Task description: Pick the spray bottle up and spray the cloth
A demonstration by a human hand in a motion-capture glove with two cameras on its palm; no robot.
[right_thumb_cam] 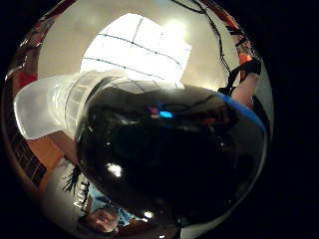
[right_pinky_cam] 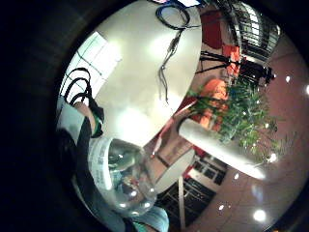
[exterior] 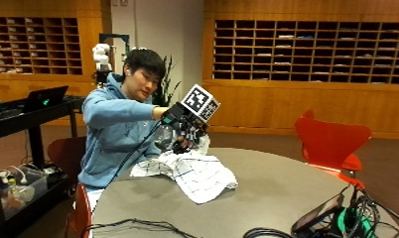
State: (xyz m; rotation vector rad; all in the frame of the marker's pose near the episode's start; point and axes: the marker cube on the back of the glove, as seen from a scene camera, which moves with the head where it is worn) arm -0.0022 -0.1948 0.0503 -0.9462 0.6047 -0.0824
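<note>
While the gloved right hand point(exterior: 184, 130) is gripping the spray bottle point(exterior: 167, 136) in the air just above the checked cloth point(exterior: 189, 173) on the table point(exterior: 279, 188), nozzle should be aiming down at the fabric before squeezing.

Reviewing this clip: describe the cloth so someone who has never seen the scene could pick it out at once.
Start at the round grey table in the outside view. On its near-left part, just in front of the seated person, lies the cloth, crumpled, directly below the gloved right hand holding the spray bottle. It is white with a thin dark grid, the only fabric on the table; the other items are black cables.
</note>
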